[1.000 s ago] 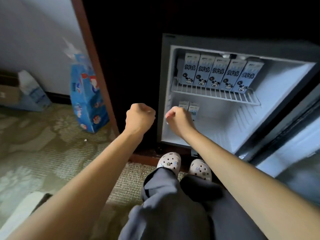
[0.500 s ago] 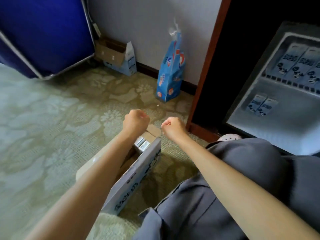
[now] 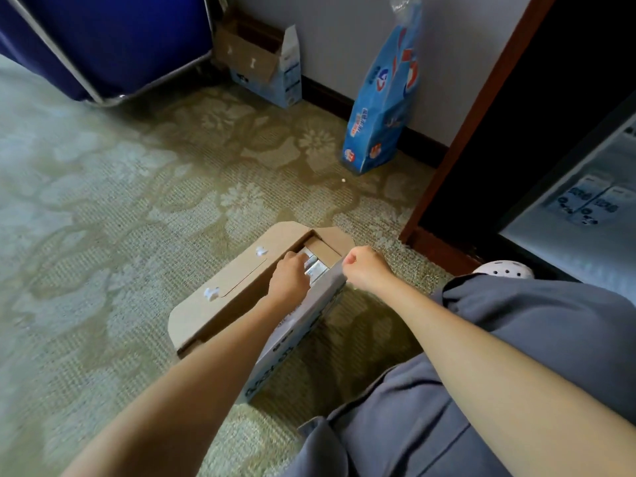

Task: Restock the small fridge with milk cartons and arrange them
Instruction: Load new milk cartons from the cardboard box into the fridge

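An open cardboard case (image 3: 234,280) lies on the carpet in front of my knees, with the silvery tops of milk cartons (image 3: 317,267) showing at its far end. My left hand (image 3: 288,275) reaches into the case, its fingers lying on the carton tops. Curled into a fist, my right hand (image 3: 366,270) hovers over the case's near wall and holds nothing. At the right edge is the open small fridge (image 3: 550,246), blurred, with two milk cartons (image 3: 585,201) standing on its floor.
A tall blue packet (image 3: 382,108) and an opened carton case (image 3: 261,63) stand against the wall. A blue cart (image 3: 103,39) fills the top left. The wooden cabinet frame (image 3: 481,108) borders the fridge. My grey trousers and a white clog (image 3: 506,270) are at right.
My view swung left from the fridge to the case on the carpet. My left hand went from a fist in the air down into the case; my right stayed a fist.
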